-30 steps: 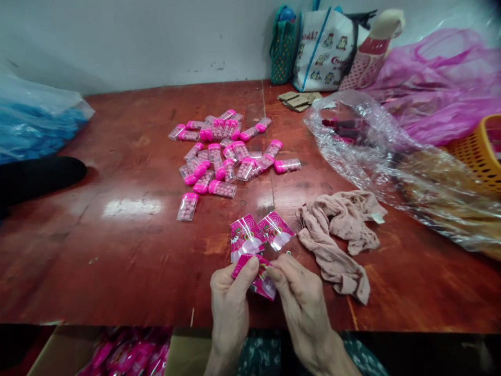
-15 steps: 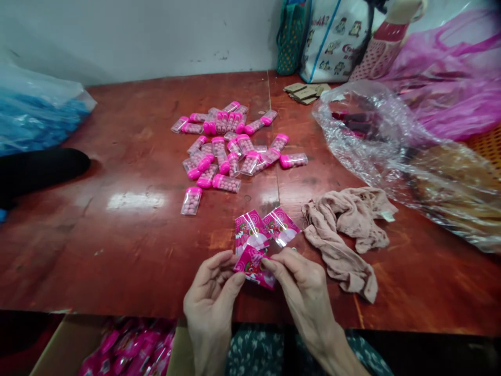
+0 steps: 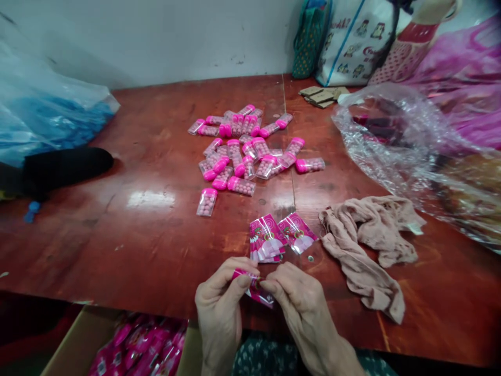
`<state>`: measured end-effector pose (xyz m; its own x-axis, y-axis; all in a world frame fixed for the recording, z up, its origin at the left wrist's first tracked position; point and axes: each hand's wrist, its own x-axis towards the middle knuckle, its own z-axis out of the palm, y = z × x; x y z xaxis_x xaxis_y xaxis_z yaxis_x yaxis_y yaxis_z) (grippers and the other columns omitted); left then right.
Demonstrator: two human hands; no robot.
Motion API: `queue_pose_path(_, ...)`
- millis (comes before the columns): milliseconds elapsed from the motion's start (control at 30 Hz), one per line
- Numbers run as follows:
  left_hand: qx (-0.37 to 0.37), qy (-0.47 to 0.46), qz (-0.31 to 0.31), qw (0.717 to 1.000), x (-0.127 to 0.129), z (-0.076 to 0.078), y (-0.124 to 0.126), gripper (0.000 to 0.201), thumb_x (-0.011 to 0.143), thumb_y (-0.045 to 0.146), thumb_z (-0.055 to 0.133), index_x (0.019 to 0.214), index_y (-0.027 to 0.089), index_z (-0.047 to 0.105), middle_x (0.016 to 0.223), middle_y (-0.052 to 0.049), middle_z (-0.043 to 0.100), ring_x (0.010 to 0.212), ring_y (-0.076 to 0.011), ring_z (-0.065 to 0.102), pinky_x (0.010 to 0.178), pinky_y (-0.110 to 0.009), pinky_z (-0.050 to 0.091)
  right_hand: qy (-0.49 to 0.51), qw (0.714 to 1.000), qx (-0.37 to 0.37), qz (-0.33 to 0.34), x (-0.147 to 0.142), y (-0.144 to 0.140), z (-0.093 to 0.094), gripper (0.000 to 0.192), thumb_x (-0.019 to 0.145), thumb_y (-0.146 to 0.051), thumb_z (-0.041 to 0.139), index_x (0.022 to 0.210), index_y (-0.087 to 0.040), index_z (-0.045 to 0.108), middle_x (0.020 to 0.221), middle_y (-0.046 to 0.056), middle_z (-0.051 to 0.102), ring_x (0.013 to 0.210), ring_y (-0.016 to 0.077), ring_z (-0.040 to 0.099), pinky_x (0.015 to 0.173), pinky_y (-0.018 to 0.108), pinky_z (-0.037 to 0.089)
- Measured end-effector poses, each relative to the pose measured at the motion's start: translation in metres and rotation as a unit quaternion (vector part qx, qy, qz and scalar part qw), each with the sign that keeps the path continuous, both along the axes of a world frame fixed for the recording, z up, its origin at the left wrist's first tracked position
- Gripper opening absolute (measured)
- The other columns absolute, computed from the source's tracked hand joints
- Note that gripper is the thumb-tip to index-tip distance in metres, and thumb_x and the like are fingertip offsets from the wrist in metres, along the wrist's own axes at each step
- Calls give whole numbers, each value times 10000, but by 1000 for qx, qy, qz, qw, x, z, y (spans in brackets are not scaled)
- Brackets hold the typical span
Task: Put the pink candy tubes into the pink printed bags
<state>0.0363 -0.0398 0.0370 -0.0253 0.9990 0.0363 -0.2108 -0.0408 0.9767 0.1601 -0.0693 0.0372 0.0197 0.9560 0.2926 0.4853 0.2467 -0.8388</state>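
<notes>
A small pink printed sleeve (image 3: 261,296) is pinched between my two hands just above the table's front edge. My left hand (image 3: 224,297) grips its left end between thumb and fingers. The thumb and index finger of my right hand (image 3: 297,292) close on its upper right side. Just beyond my fingers lie a fanned stack of the same sleeves (image 3: 266,237) and another few sleeves (image 3: 297,232). Farther back is a loose pile of clear containers with pink caps (image 3: 242,156), filled with pink balls. One container (image 3: 206,202) lies apart, nearer to me.
A crumpled beige cloth (image 3: 364,235) lies to the right, by a clear plastic bag (image 3: 391,141). At left are a bag of blue pieces (image 3: 74,120) and a black object (image 3: 70,167). Below the table edge, a cardboard box (image 3: 74,339) holds pink wrapped items (image 3: 144,344).
My fingers have closed in on the sleeve, and it is tilted and more covered by them. The whole scene has shifted rightward as my head turned slightly left.
</notes>
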Motion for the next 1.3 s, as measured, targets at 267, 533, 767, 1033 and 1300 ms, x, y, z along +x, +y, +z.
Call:
queue_pose_path(267, -114, -74, 258, 956, -41, -4, 18, 98, 597, 190, 760, 678, 148, 725, 676, -11, 703, 644, -110, 616, 651, -197, 511, -88, 986, -94, -102, -42, 77, 34, 338, 950, -314, 386, 686, -174, 544, 642, 16, 595, 570, 152, 552, 546, 264, 385)
queue_pose_path(533, -63, -71, 301, 949, -81, -2, 23, 103, 618, 140, 738, 719, 145, 718, 733, -5, 699, 744, -131, 624, 769, -267, 514, -133, 978, -133, -93, -115, 138, 8, 426, 859, -174, 536, 1249, -39, 429, 1219, 272, 494, 1075, 375, 518, 771, 475, 472)
queue_pose_path(767, -116, -146, 246, 951, -89, -3, 23, 53, 664, 168, 716, 716, 159, 710, 758, -6, 716, 760, -140, 640, 765, -292, 535, -48, 991, -126, -15, -66, 85, 7, 306, 897, -230, 447, 1187, -155, 510, 1058, 102, 611, 951, 229, 567, 792, 376, 474)
queue_pose_path(1033, -108, -129, 209, 963, -75, 0, 21, 119, 669, 196, 721, 784, 166, 724, 833, -14, 724, 762, -127, 648, 742, -226, 532, 333, 884, -293, 151, -32, 35, 26, 251, 827, -236, 604, 1077, -225, 620, 967, 6, 649, 876, 153, 574, 767, 267, 439)
queue_pose_path(1300, -79, -86, 111, 987, -58, 11, 21, 123, 712, 146, 679, 832, 132, 703, 1103, -104, 668, 936, -184, 635, 780, -260, 532, 378, 839, -358, 159, -9, 26, 22, 318, 749, -176, 681, 1047, -284, 657, 879, -45, 649, 764, 91, 549, 680, 180, 425)
